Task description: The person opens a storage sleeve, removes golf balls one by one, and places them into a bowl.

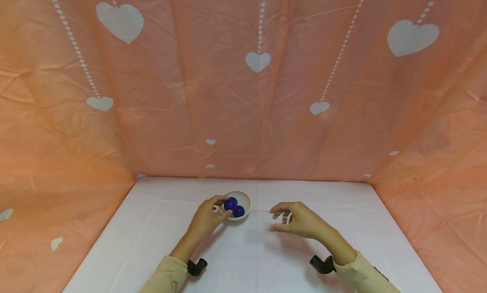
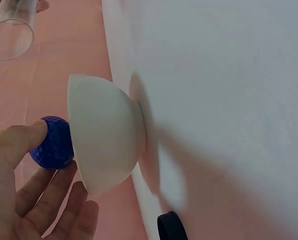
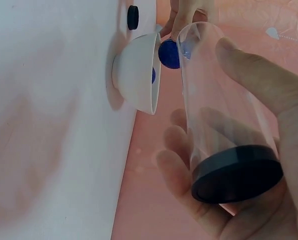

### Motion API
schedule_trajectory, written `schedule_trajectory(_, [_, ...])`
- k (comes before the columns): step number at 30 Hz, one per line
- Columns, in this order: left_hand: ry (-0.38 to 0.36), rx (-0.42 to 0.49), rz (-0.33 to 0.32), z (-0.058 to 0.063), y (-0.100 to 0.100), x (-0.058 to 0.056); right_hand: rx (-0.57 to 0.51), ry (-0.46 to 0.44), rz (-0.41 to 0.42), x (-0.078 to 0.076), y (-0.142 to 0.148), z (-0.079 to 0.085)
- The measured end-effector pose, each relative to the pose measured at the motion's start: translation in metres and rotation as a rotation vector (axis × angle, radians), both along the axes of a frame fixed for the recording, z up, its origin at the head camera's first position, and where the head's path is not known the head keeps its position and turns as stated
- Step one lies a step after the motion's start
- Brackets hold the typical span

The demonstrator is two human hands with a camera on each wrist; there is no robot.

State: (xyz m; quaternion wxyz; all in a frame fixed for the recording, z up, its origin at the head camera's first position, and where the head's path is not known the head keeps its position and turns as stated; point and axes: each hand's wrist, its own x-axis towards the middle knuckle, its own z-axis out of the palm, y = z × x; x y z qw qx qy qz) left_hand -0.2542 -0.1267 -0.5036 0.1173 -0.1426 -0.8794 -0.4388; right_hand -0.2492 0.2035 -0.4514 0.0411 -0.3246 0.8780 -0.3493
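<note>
My left hand pinches a dimpled blue ball between thumb and fingers, at the rim of a white bowl. More blue balls lie inside the bowl; the right wrist view shows only a sliver of one. My right hand grips a clear cylinder with a black base, held tilted above the table to the right of the bowl. The cylinder's uncapped end faces the bowl and the held ball. From the head view the cylinder is barely visible.
A small black round piece, like a lid, sits beyond the bowl; the head view does not show it. White cloth covers the table. Orange curtains with pale hearts enclose its back and sides. Black camera mounts project from both wrists.
</note>
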Motion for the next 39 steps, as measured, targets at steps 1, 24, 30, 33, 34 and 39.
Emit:
schedule_trajectory(1, [0.002, -0.004, 0.003, -0.001, 0.000, 0.000, 0.000, 0.000, -0.001, 0.000, 0.000, 0.000])
schedule_trajectory(24, [0.013, -0.013, 0.034, 0.003, -0.005, 0.003, -0.014, -0.006, -0.038, 0.002, 0.006, -0.009])
schedule_trajectory(30, [-0.021, -0.002, 0.043, 0.005, -0.013, 0.006, -0.031, -0.018, -0.033, 0.003, 0.009, -0.014])
schedule_trajectory(33, [-0.037, -0.011, 0.059, 0.006, -0.017, 0.007, -0.037, -0.012, -0.032, 0.003, 0.011, -0.017])
schedule_trajectory(34, [-0.037, -0.020, 0.066, 0.006, -0.019, 0.007, -0.040, -0.009, -0.032, 0.003, 0.011, -0.018])
schedule_trajectory(39, [-0.026, -0.085, 0.096, 0.008, -0.028, 0.010, -0.054, 0.006, -0.048, 0.003, 0.016, -0.022])
